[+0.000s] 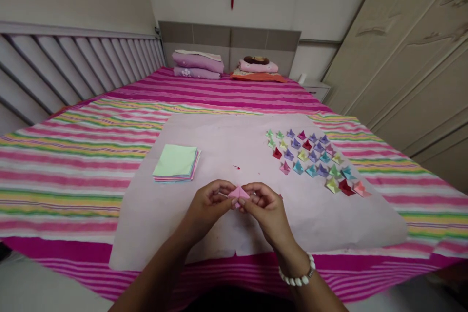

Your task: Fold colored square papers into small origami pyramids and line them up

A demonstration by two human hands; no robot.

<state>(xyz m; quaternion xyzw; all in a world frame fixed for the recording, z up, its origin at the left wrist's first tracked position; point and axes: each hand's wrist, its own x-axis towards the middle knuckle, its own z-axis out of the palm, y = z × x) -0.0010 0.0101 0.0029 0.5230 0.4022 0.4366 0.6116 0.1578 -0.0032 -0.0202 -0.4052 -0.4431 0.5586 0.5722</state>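
Note:
A small piece of folded pink paper (239, 192) is pinched between my two hands, above the near middle of a large pale sheet (226, 141). My left hand (214, 200) grips its left side with thumb and fingers. On the right side, my right hand (263, 204) pinches it the same way, with a white bead bracelet at the wrist. The paper has a peaked, triangular top; its lower part is partly hidden by my thumbs. Left of my hands lies a stack of square coloured paper (175, 162), pale green on top.
Several small folded paper pieces (312, 157) in many colours stand in rows on the sheet's right. A tiny red object (237, 167) lies beyond my hands. The striped bed (73, 156) carries folded bedding (198, 62) at the headboard. A railing (91, 58) runs along the left.

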